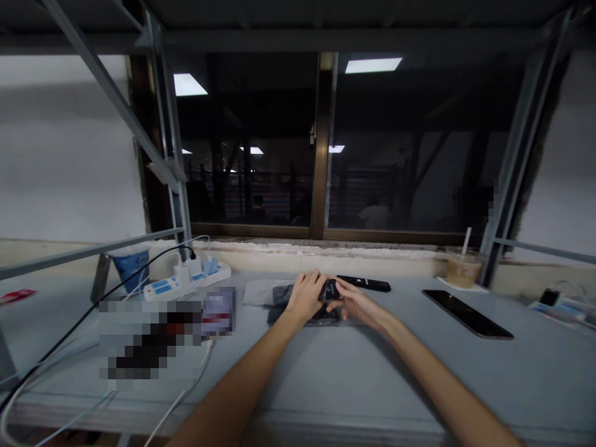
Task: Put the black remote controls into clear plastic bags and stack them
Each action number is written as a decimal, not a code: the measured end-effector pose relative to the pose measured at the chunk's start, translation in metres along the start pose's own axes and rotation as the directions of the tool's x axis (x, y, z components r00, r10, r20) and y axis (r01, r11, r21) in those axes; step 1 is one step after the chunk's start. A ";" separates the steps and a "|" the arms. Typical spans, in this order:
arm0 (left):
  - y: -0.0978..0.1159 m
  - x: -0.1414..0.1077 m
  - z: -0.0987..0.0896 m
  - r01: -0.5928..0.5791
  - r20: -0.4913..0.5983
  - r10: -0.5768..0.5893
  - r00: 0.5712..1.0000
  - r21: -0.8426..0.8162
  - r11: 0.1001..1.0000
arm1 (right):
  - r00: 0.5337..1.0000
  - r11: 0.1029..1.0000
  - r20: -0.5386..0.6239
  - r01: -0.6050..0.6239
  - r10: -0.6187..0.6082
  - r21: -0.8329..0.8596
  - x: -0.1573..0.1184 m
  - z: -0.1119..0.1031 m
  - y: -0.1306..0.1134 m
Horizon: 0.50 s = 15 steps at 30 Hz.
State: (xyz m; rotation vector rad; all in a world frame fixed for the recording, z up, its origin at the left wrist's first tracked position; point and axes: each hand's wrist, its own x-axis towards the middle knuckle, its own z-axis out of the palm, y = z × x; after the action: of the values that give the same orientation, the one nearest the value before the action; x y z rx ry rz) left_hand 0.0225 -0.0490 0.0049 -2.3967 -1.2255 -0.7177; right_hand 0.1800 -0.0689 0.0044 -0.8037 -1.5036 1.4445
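Near the back of the grey table, both hands meet at a small black object [331, 289] with faint pale markings. My left hand [306, 294] is closed around its left side, over dark wrapped items. My right hand [354, 302] pinches the object's right side with thumb and fingers. Beneath and beside the hands lie dark items in clear plastic [282, 295], their exact shape unclear. A black remote control [365, 284] rests just behind my right hand.
On the right are a black phone [468, 313] and an iced drink with a straw [464, 268]. A white power strip [162, 288], a blue cup [131, 268] and loose cables [205, 360] occupy the left. Metal posts [526, 143] frame the window.
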 end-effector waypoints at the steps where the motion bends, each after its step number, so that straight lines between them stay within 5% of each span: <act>1: 0.000 0.000 0.000 0.000 0.002 0.000 1.000 0.005 1.000 | 1.000 1.000 -0.007 0.005 -0.005 0.003 0.002 0.000 0.001; 8: -0.002 0.002 0.002 -0.013 -0.090 0.011 0.996 -0.017 1.000 | 0.976 0.992 -0.191 0.114 -0.102 0.053 0.007 -0.002 0.002; 15: -0.026 0.000 0.001 0.170 -0.070 -0.166 0.984 0.043 0.985 | 0.881 0.954 -0.464 0.212 -0.091 0.214 0.008 -0.019 -0.005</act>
State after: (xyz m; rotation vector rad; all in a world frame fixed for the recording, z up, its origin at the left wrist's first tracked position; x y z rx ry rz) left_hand 0.0015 -0.0342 0.0062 -2.2309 -1.4132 -0.8009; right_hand 0.1947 -0.0547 0.0093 -0.7733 -0.9772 1.2001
